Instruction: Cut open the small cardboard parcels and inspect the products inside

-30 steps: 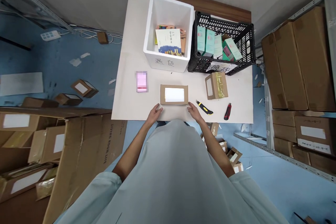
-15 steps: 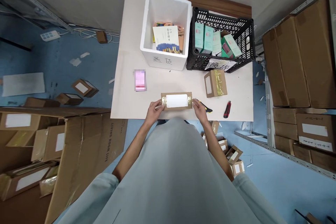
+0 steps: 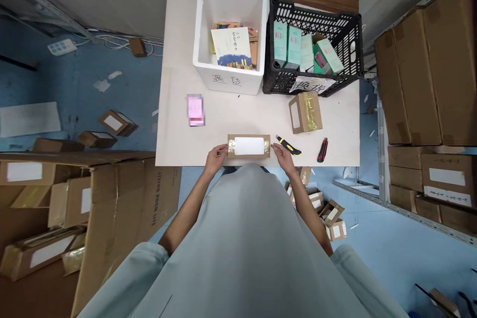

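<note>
A small cardboard parcel [image 3: 248, 146] with a white label and shiny tape at both ends stands at the near edge of the white table [image 3: 179, 109]. My left hand [image 3: 215, 158] grips its left end, fingers curled around it. My right hand [image 3: 283, 155] holds its right end the same way. A yellow and black utility knife [image 3: 288, 145] lies just right of my right hand, and a red and black one [image 3: 322, 149] lies farther right.
A second taped parcel [image 3: 305, 112] sits right of centre. Behind stand a white foam box [image 3: 231, 35] holding books and a black crate [image 3: 313, 49] of teal boxes. A pink object [image 3: 195, 109] lies left. Cardboard cartons [image 3: 74, 208] crowd the floor at left; shelves of cartons [image 3: 428, 69] stand at right.
The parcel lay flat farther in on the table with both hands just short of it. Both hands took hold of its ends, turned it onto another side and drew it to the near edge.
</note>
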Available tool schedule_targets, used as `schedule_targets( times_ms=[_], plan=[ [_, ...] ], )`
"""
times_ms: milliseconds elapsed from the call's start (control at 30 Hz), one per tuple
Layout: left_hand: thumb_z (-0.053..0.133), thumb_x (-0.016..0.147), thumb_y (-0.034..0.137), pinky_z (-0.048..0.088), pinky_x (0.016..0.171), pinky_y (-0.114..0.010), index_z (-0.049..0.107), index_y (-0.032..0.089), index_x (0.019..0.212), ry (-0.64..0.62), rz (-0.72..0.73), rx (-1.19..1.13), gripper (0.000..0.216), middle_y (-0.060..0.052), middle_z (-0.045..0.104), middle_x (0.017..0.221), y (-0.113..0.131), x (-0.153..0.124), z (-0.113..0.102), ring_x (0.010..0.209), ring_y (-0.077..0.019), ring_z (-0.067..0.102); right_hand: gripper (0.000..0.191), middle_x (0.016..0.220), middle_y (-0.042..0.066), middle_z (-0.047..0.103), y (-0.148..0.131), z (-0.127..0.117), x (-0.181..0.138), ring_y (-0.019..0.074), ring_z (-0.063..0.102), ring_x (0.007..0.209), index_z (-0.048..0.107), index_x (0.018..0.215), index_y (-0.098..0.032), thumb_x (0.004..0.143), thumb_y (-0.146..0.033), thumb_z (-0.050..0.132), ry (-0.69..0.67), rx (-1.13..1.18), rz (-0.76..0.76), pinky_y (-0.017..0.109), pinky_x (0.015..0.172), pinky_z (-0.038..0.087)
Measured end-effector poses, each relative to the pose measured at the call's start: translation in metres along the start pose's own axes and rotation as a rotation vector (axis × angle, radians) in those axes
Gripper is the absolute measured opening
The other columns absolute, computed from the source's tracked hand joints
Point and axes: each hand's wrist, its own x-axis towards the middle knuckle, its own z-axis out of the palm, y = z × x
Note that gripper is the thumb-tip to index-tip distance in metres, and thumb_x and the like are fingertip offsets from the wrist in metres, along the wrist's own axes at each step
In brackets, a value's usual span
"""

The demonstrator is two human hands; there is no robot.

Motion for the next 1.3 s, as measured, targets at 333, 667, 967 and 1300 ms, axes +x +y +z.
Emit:
schedule_targets(
  times_ms=[333, 667, 967, 1300],
  plan=[
    [0.074, 0.087, 0.041, 0.060, 0.118, -0.057, 0.079, 0.016, 0.128, -0.035, -0.091, 0.046, 0.048, -0.019, 0.079, 0.142, -0.036, -0.002, 0.001, 0.119, -0.0326, 0.079, 0.052, 0.150, 0.018, 0.078, 0.037, 0.019, 0.000, 0.0358, 0.077, 0.138, 0.081, 0.137, -0.019, 0.090, -0.042, 0.078, -0.042, -0.056, 0.158, 0.061, 0.127, 0.055],
    [0.079, 0.088, 0.049, 0.058, 0.123, -0.053, 0.086, 0.018, 0.120, -0.064, 0.020, -0.012, 0.045, -0.017, 0.082, 0.140, -0.019, -0.004, 0.003, 0.139, -0.0376, 0.073, 0.069, 0.157, 0.011, 0.075, 0.019, 0.014, 0.002, 0.0365, 0.066, 0.153, 0.081, 0.143, -0.022, 0.089, -0.065, 0.081, -0.075, 0.073, 0.046, 0.058, 0.132, 0.050],
    [0.076, 0.095, 0.045, 0.060, 0.121, -0.051, 0.082, 0.020, 0.134, -0.050, 0.068, 0.037, 0.047, -0.014, 0.079, 0.147, 0.011, 0.017, -0.002, 0.131, -0.0336, 0.077, 0.067, 0.154, 0.012, 0.077, 0.005, 0.017, 0.033, 0.0363, 0.070, 0.146, 0.081, 0.142, -0.023, 0.093, -0.069, 0.077, -0.136, 0.037, 0.004, 0.058, 0.133, 0.050],
    [0.072, 0.091, 0.044, 0.063, 0.116, -0.053, 0.080, 0.018, 0.135, -0.046, -0.109, 0.008, 0.052, -0.018, 0.076, 0.151, -0.015, 0.013, 0.000, 0.131, -0.0343, 0.077, 0.067, 0.161, 0.019, 0.071, 0.025, 0.022, 0.015, 0.0384, 0.068, 0.150, 0.078, 0.145, -0.020, 0.095, -0.064, 0.073, -0.079, 0.005, 0.156, 0.063, 0.127, 0.054]
  ],
)
